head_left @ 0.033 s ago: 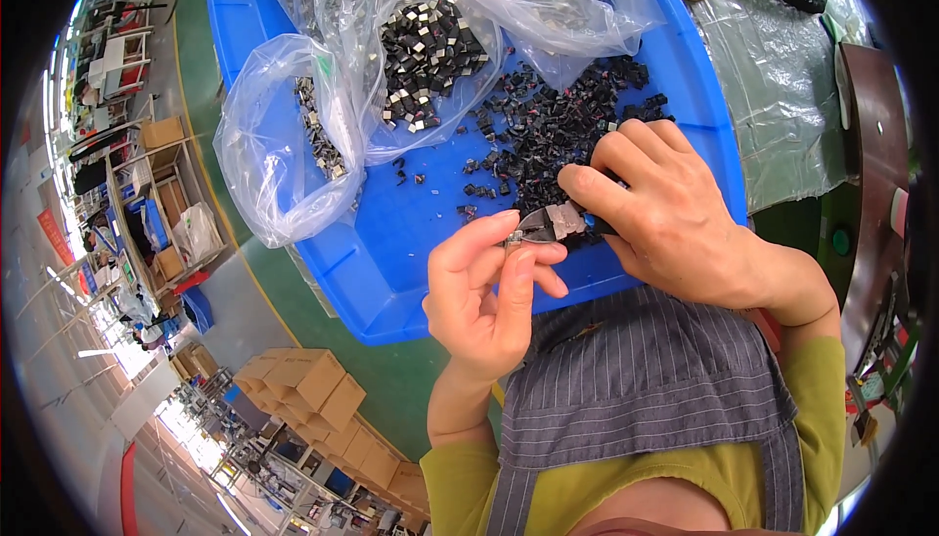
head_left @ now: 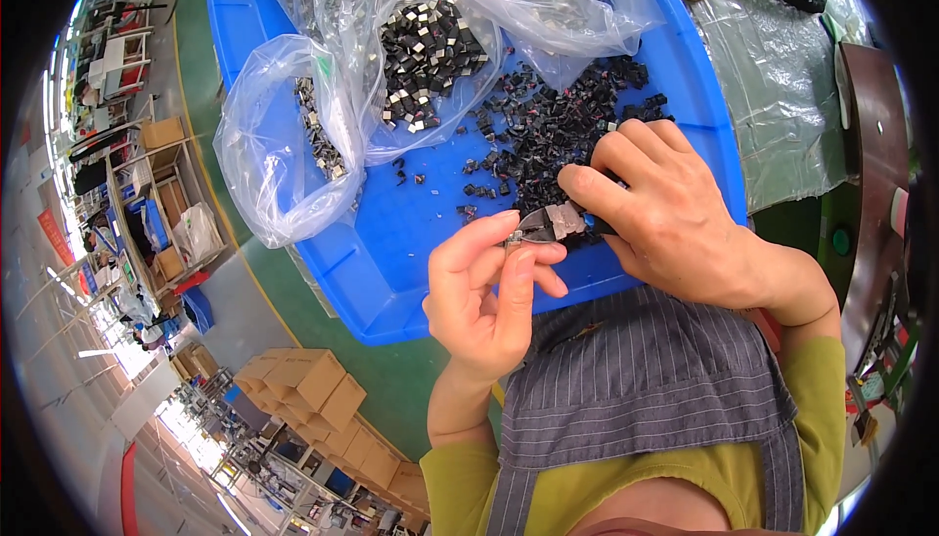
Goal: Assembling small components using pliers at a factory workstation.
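My left hand (head_left: 486,291) pinches a small silvery metal piece (head_left: 515,238) between thumb and forefinger. My right hand (head_left: 665,208) is closed around a small hand tool with a dark, pointed, curved metal end and a grey-brown wrapped section (head_left: 564,221). Its tip meets the piece in my left hand; the handle is mostly hidden by my fingers, so the exact kind is unclear. Beyond both hands, a loose heap of small black parts (head_left: 558,135) lies in the blue tray (head_left: 391,287).
Clear plastic bags (head_left: 264,203) stand in the tray, one holding black parts with pale metal faces (head_left: 430,57). Silvery sheeting (head_left: 773,86) covers the surface to the right. Cardboard boxes (head_left: 303,379) are stacked on the floor at the lower left, with shelving (head_left: 147,203) farther left.
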Demonstrator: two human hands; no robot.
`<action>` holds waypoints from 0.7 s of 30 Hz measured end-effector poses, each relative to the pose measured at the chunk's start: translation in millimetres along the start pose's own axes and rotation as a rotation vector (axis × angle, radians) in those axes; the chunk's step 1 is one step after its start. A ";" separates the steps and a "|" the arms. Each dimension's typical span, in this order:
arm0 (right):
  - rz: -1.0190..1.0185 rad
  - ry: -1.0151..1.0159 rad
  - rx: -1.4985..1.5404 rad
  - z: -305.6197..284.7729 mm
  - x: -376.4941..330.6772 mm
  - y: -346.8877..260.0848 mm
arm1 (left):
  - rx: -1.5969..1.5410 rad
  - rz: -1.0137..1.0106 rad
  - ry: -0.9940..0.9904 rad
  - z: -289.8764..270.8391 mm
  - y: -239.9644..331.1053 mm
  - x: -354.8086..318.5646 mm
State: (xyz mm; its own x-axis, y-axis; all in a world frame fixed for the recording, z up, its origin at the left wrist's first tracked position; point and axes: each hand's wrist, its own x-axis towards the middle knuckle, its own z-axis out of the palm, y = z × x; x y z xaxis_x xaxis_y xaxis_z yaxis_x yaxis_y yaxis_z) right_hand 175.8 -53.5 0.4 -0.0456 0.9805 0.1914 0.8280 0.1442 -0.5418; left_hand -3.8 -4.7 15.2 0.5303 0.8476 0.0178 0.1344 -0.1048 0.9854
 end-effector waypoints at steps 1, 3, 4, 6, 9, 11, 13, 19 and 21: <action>-0.002 -0.001 -0.007 -0.1 -0.1 -0.1 | 0.011 0.001 0.000 0.1 0.6 -0.2; -0.004 -0.004 -0.012 -0.5 0.3 -0.4 | 0.014 -0.001 0.000 0.1 1.2 -0.3; -0.006 -0.008 -0.019 -0.6 0.3 -0.4 | 0.015 -0.003 0.001 0.1 0.9 -0.3; -0.004 -0.011 -0.024 -0.1 -0.4 -0.5 | 0.017 -0.005 0.000 0.1 0.3 -0.6; -0.007 -0.004 -0.025 0.3 -0.8 -0.5 | 0.015 -0.004 -0.002 0.1 -0.4 -1.2; -0.011 0.007 -0.022 0.2 -1.5 -1.0 | 0.007 -0.002 0.006 0.2 -0.2 -1.5; 0.019 -0.014 0.023 0.4 -2.6 -2.0 | 0.011 0.003 0.009 0.7 0.0 -2.0; 0.050 -0.092 0.113 -2.3 -1.3 0.6 | -0.034 0.005 0.009 0.2 -2.2 1.2; 0.037 -0.073 0.103 -0.9 -1.1 0.9 | -0.044 -0.004 0.011 -0.3 -0.7 1.9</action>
State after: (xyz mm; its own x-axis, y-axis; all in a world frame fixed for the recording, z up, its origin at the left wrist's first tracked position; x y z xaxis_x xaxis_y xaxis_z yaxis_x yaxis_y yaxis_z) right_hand 177.1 -54.5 0.5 -0.0591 0.9920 0.1116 0.7684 0.1166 -0.6293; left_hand -3.1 -2.8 14.6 0.5202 0.8539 0.0155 0.0999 -0.0788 0.9919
